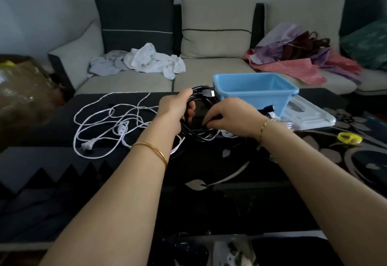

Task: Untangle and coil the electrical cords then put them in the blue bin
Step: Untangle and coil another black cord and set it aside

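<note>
The black cord is hanging coiled above the dark table, the left hand gripping its loops while the right hand is pinching a strand (fingers curled), the blue bin just behind and the white cord sprawling loose to the left.

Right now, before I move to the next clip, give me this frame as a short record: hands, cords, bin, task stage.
left hand: grips the black cord coil
right hand: pinches the coil's loops
white cord: loose, tangled on the table left of the hands
blue bin: behind the hands; no cord visible inside
stage: black cord coiled in hand, white cord not yet coiled, nothing binned
</note>
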